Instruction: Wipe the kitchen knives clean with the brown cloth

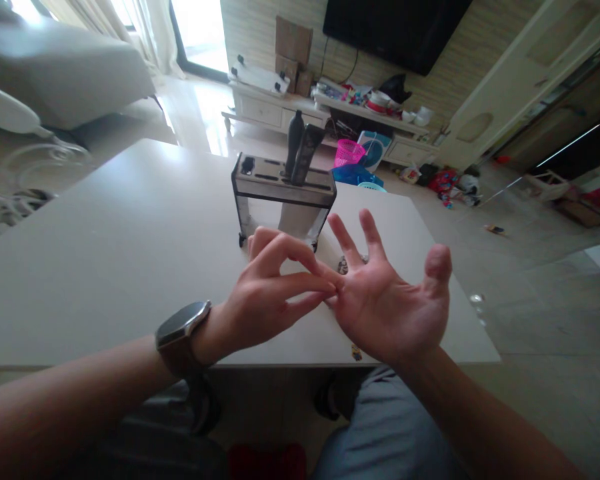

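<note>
My left hand [275,283], with a dark-faced watch [183,323] on its wrist, pinches thumb and fingertips on the edge of my right hand near the base of its outer fingers. My right hand [387,300] is turned palm up, its thumb and two fingers spread and its palm bare; the other fingers are partly covered. Just beyond both hands stands a metal-framed knife block [285,187] with two black-handled knives [303,150] upright in it. A small patterned object [343,265] lies behind my right hand, mostly hidden.
The white table [130,267] spreads beneath my hands, with a small yellow-and-dark piece [356,352] near its front edge. Beyond it are a pink basket [349,153], a cluttered low cabinet [265,113] and a wall-mounted television [395,27]. A white chair [10,113] stands at left.
</note>
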### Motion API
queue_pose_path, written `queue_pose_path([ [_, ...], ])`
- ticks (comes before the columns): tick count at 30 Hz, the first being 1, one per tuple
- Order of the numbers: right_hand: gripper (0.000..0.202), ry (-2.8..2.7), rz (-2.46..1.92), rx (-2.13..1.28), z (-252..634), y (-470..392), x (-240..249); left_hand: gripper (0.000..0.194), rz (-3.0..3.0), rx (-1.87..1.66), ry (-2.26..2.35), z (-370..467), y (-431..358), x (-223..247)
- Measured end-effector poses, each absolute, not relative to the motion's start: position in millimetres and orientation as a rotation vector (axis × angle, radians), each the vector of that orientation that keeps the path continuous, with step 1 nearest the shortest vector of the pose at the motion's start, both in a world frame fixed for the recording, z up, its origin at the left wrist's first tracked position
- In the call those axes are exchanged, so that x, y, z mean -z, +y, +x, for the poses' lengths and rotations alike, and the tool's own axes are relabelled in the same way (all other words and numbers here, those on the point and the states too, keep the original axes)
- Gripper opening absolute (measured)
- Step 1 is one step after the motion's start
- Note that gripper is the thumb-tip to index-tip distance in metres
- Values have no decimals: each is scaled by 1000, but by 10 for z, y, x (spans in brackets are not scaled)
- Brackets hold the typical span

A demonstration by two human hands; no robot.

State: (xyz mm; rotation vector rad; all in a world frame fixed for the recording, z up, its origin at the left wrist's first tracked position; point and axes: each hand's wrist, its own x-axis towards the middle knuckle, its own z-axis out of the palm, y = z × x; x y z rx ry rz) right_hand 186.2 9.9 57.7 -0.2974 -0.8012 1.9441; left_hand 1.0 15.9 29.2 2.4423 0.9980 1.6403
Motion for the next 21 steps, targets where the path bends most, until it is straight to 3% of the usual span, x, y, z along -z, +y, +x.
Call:
queue_pose_path([
  [10, 64, -801, -253, -1940, 1829, 47, -611, 18, 2177, -1756, 758, 181, 2, -313],
  [21, 68, -836, -242, -1945, 1829, 20, -620, 17, 2110, -1744, 792, 231, -55, -347],
])
